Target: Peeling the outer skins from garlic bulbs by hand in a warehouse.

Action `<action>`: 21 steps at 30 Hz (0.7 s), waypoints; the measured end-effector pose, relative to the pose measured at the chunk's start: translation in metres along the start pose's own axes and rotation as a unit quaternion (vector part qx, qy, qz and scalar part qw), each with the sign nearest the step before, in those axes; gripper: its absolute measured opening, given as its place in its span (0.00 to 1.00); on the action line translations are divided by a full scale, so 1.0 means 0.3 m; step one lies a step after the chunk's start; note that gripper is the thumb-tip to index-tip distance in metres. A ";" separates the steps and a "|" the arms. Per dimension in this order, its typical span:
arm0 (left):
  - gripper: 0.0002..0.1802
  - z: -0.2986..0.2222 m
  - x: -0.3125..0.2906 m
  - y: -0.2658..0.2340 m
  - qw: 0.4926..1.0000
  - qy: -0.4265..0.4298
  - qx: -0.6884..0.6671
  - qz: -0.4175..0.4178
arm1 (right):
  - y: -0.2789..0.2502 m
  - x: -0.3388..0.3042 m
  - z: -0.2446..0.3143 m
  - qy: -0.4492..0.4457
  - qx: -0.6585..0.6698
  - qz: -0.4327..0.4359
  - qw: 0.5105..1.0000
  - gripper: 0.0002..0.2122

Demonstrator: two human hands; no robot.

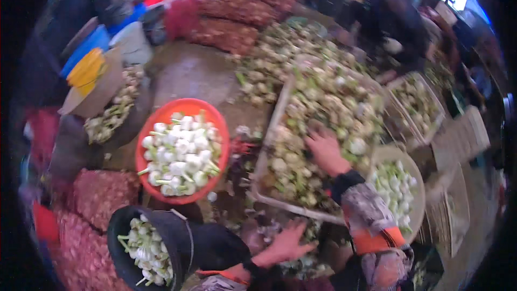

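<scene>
My right hand [326, 150] reaches into a large pale crate [274, 124] heaped with brownish garlic bulbs [331, 105]. Its fingers touch the heap, but blur hides whether they grip a bulb. My left hand [286, 243] hovers below the crate's near edge, palm empty and fingers spread, above loose peelings [267, 230]. Cleaned white garlic bulbs [183, 151] with short green stems fill an orange-red basin [225, 129] left of the crate. More white bulbs [146, 250] lie in a tilted black bucket [119, 226] at the lower left.
A round pale tub [417, 205] of white bulbs stands right of the crate. Behind it is a smaller crate [407, 116]. Red mesh sacks [237, 11] are stacked at the back, others [102, 196] at the left. Another person [398, 27] sits at the back right.
</scene>
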State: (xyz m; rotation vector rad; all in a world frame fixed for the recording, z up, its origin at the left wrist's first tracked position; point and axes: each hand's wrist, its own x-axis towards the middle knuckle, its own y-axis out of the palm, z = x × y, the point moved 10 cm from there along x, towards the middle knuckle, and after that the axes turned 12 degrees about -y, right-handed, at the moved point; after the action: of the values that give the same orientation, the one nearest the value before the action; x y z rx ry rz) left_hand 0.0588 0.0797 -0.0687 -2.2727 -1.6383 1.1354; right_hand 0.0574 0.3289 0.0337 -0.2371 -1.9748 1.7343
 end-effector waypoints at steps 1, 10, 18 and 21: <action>0.48 0.004 0.008 -0.049 1.000 -0.014 -0.020 0.000 | 0.014 0.021 -0.013 -0.008 0.006 0.008 1.000 0.17; 0.50 -0.042 -0.051 -0.361 0.852 0.040 -0.497 -0.160 | -0.169 -0.140 0.093 0.297 0.593 -0.165 0.730 0.09; 0.37 -0.151 -0.156 -0.485 0.843 0.164 -0.279 -0.430 | -0.136 -0.315 0.404 0.382 0.653 -0.254 0.603 0.14; 0.36 -0.101 -0.156 -0.442 0.852 0.171 -0.263 -0.419 | -0.137 -0.319 0.457 0.357 0.603 -0.263 0.663 0.15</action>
State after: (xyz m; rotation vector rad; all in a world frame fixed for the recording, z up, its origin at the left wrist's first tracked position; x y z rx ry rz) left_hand -0.0302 0.1032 0.0419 -1.4531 -2.5502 0.0689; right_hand 0.0831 0.1588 0.0405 0.1277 -0.0703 1.7369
